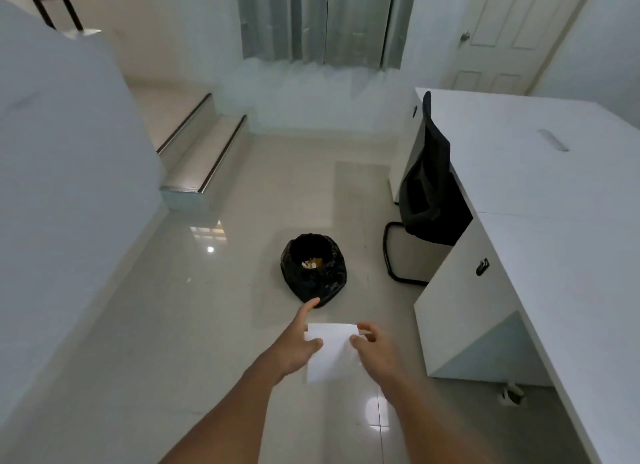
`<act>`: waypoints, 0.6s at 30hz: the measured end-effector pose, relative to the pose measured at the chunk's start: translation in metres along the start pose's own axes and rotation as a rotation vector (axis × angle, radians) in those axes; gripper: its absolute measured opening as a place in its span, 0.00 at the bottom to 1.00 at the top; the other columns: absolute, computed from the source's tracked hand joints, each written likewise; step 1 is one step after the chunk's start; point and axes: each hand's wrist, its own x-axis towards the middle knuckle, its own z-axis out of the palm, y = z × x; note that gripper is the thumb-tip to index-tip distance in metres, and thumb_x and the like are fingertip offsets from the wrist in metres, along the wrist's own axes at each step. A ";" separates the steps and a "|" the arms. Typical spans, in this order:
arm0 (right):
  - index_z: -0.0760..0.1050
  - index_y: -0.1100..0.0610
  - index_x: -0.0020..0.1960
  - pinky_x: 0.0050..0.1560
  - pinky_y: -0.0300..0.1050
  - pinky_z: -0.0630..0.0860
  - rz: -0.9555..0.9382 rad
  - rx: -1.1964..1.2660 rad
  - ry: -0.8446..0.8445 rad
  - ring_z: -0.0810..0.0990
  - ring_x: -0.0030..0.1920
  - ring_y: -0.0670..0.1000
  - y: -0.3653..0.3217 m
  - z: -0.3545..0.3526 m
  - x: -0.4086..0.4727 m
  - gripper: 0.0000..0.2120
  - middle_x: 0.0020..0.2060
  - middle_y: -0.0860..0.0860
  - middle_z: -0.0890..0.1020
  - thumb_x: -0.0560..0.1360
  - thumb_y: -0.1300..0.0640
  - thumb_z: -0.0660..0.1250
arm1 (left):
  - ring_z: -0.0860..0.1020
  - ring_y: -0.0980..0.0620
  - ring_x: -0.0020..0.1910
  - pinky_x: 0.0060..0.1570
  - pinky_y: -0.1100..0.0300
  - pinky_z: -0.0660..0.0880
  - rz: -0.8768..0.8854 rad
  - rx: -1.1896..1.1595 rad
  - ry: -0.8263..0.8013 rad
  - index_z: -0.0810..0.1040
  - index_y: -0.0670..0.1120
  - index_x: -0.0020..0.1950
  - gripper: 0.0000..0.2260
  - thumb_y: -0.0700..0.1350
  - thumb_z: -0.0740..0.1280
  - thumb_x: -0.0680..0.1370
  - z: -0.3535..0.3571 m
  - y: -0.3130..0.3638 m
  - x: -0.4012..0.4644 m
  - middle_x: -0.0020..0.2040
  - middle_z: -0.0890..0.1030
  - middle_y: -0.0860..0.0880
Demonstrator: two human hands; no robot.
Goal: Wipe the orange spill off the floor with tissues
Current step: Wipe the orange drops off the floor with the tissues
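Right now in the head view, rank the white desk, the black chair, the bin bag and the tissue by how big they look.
1. white desk
2. black chair
3. bin bag
4. tissue

The tissue is nearest the camera, so it looks close to the bin bag in size; that last pair is unsure.

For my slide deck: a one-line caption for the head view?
Both hands hold a white tissue above the floor, near a black-lined bin.
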 end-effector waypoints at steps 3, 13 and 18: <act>0.74 0.48 0.59 0.53 0.50 0.80 -0.002 -0.013 -0.052 0.79 0.52 0.51 -0.005 0.001 0.007 0.13 0.53 0.49 0.79 0.76 0.59 0.66 | 0.74 0.49 0.60 0.64 0.48 0.75 0.034 0.048 0.083 0.57 0.70 0.72 0.31 0.39 0.63 0.80 0.000 -0.001 0.017 0.68 0.69 0.40; 0.80 0.52 0.58 0.41 0.42 0.82 -0.024 -0.075 -0.240 0.82 0.48 0.50 0.000 -0.029 0.085 0.14 0.51 0.52 0.81 0.75 0.63 0.69 | 0.73 0.48 0.60 0.58 0.51 0.75 0.042 -0.006 0.183 0.72 0.62 0.61 0.16 0.42 0.65 0.79 0.021 -0.005 0.092 0.62 0.73 0.47; 0.83 0.57 0.52 0.34 0.40 0.80 0.014 -0.094 -0.243 0.84 0.44 0.54 0.018 -0.044 0.147 0.11 0.46 0.54 0.85 0.74 0.67 0.67 | 0.75 0.48 0.60 0.61 0.48 0.77 -0.062 -0.027 0.144 0.72 0.60 0.66 0.19 0.44 0.69 0.78 0.038 -0.008 0.131 0.63 0.75 0.49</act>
